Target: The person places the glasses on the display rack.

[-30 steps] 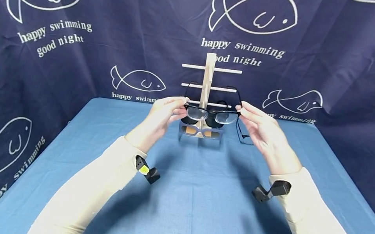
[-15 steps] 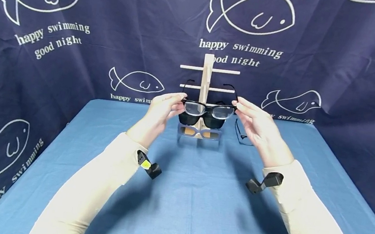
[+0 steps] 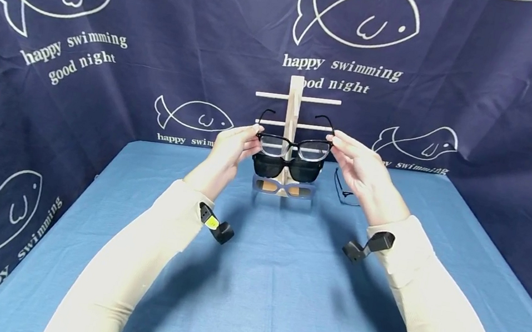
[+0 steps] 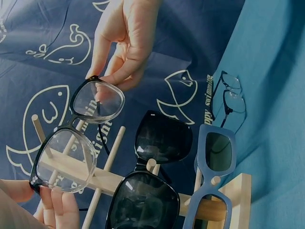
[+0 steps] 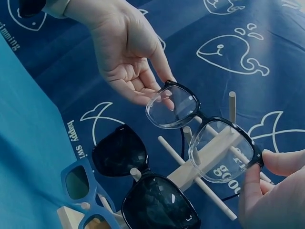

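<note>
In the head view, my left hand (image 3: 232,153) and right hand (image 3: 359,164) pinch the two sides of a pair of eyeglasses (image 3: 274,145) with a black top rim and clear lower rims. Its temples point back toward the wooden display stand (image 3: 296,88). The held pair is in front of the stand, just above black sunglasses (image 3: 266,166). Blue-framed sunglasses (image 3: 268,186) hang lowest on the stand. In the left wrist view, thumb and fingers grip the frame's corner (image 4: 34,183). The right wrist view shows the right-hand fingers (image 5: 252,186) at the opposite corner.
A thin dark pair of eyeglasses (image 3: 346,194) lies on the blue tablecloth (image 3: 276,279), right of the stand. The stand's top peg (image 3: 322,100) bears no glasses. A dark blue fish-print curtain (image 3: 212,41) hangs behind and at both sides.
Both hands have raised the eyeglasses and shifted them slightly left, so the black sunglasses beneath now show more fully. The grip on both sides stays the same.
</note>
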{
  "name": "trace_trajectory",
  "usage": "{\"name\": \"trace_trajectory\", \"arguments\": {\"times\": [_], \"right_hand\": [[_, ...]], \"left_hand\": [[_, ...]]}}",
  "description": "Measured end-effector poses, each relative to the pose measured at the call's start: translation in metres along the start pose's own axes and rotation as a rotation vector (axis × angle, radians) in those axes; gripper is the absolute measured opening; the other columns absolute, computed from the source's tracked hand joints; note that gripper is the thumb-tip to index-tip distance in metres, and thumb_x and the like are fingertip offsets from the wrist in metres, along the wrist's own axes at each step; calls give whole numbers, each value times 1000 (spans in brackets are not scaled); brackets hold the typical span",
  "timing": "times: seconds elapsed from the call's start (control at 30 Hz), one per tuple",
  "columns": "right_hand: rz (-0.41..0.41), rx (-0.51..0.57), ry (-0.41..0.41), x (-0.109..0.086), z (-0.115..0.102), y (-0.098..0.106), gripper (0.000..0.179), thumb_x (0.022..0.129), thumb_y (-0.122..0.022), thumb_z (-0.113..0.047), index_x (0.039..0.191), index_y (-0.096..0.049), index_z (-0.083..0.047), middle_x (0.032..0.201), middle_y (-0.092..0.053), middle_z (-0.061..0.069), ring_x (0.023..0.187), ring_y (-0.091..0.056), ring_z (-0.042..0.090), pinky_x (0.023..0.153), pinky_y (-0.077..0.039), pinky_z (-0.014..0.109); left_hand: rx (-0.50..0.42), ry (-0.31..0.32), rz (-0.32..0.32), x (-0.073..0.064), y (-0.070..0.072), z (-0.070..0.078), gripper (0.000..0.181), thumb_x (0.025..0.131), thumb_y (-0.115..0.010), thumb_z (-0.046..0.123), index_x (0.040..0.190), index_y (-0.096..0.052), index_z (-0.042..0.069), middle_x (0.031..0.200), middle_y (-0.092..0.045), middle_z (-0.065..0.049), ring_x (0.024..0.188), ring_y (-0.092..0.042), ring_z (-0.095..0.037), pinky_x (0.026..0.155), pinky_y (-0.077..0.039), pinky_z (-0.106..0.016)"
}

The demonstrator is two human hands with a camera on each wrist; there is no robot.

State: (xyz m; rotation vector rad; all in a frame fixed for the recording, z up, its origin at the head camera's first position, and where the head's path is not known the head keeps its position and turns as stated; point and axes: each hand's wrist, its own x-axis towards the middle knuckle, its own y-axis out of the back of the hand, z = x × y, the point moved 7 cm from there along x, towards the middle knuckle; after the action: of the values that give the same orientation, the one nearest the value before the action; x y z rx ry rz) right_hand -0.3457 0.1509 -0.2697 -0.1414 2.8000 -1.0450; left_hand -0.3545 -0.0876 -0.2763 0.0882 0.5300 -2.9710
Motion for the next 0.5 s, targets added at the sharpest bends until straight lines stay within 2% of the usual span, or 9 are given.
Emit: {"name": "trace_trajectory", "arguments": {"times": [0.13,0.2,0.37,0.5], "right_hand": [[-8,12,-2,4,0,-1,68,91,-56,11,150,-27,-4,159,-27,3,114,-54,9,111,-38,16],[-8,-8,3,7,1,-2,67,91,-55,10,150,-27,-3,159,-27,4,116,-52,10,110,-39,16],[7,-20,10,13,2,-4,65,92,-54,11,150,-28,-2,159,-28,7,110,-53,12,88,-52,14],[26,-9,5,16,3,-3,64,92,-52,11,150,-28,-2,159,-28,7,112,-52,13,78,-54,12]], "left_hand": [[-14,11,10,4,1,0,25,96,-59,8,116,-63,-7,65,-56,2,57,-57,-7,62,-56,-15],[-16,15,18,5,3,1,23,96,-59,8,114,-64,-6,64,-56,2,56,-58,-7,61,-57,-15],[-9,20,40,9,5,1,28,96,-60,9,118,-63,-8,61,-56,3,52,-56,-5,59,-57,-14],[-5,31,48,14,4,-1,27,96,-61,10,115,-64,-7,60,-56,3,51,-56,-5,59,-57,-14]]}}
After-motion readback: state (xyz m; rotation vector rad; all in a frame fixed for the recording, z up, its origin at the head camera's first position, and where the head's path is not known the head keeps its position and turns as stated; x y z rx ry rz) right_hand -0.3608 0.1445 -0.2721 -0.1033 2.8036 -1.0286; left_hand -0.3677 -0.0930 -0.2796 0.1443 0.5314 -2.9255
